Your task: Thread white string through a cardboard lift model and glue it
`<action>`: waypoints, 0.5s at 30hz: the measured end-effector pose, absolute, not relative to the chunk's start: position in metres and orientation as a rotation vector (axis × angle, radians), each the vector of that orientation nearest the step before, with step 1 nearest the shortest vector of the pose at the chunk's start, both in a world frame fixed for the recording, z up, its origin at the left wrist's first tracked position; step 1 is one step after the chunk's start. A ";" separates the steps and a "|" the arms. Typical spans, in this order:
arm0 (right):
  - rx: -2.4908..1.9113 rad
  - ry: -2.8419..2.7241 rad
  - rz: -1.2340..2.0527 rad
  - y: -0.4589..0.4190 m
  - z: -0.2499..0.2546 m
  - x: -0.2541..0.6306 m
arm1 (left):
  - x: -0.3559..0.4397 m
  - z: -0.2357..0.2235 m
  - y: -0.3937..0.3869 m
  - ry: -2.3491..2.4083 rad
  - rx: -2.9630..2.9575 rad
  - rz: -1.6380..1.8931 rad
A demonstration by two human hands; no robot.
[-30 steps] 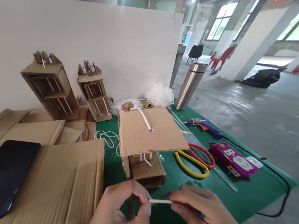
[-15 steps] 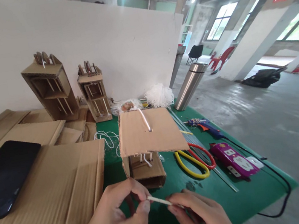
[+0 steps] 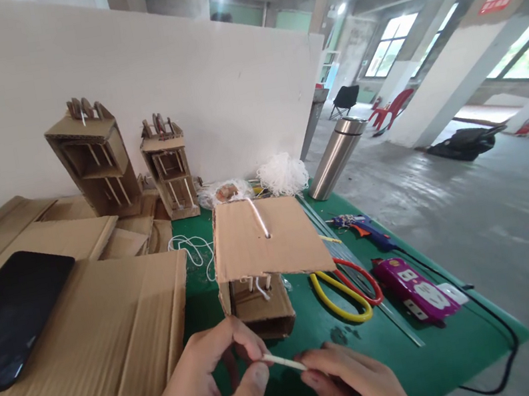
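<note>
A thin pale wooden stick (image 3: 284,361) is pinched between my two hands, low in the view above the green table. My left hand (image 3: 214,382) grips its left end between thumb and fingers. Its other end sits in the closed fingers of my right hand (image 3: 353,379), which hide that tip. Just beyond them stands a cardboard box model (image 3: 265,323) with a flat cardboard top (image 3: 272,241) that overhangs its front. White cord (image 3: 260,218) passes through a hole in this top, and its end hangs below among short wooden sticks.
Cardboard sheets (image 3: 134,301) with a black tablet-like device (image 3: 15,314) lie left. Two cardboard models (image 3: 95,158) stand behind. Right are scissors (image 3: 345,299) with yellow and red handles, a glue gun (image 3: 364,229), a purple power strip (image 3: 416,287) with its cable, and a steel flask (image 3: 339,158).
The whole view has shifted slightly, so things appear a little lower. Both hands keep hold of the stick in nearly the same pose.
</note>
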State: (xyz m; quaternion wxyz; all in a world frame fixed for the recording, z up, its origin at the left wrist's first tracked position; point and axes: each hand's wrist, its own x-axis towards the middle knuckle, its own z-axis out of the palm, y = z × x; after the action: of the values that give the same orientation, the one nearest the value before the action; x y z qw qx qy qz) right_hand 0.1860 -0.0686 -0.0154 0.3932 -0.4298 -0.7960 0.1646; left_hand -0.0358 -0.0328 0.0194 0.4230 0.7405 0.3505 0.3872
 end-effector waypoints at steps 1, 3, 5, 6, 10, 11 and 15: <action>-1.077 -2.008 0.388 -0.068 -0.014 0.186 | -0.036 0.019 -0.033 0.877 1.840 0.951; -1.039 -1.983 0.318 -0.066 -0.011 0.185 | -0.037 0.019 -0.033 0.884 1.824 0.921; -1.004 -1.974 0.263 -0.064 -0.008 0.184 | -0.036 0.021 -0.034 0.901 1.835 0.910; -0.995 -1.979 0.246 -0.064 -0.006 0.184 | -0.036 0.022 -0.034 0.910 1.848 0.909; -0.986 -2.031 0.196 -0.061 -0.004 0.186 | -0.035 0.024 -0.033 0.927 1.898 0.897; -0.986 -2.041 0.196 -0.061 -0.004 0.187 | -0.035 0.023 -0.032 0.927 1.905 0.890; -0.951 -2.076 0.224 -0.058 -0.003 0.191 | -0.036 0.021 -0.033 0.879 1.876 0.815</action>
State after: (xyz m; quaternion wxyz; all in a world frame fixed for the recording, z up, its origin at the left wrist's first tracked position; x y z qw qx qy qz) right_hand 0.1910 -0.0582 -0.0029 0.4112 -0.3779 -0.8247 0.0892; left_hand -0.0355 -0.0333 0.0212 0.4419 0.7560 0.3542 0.3283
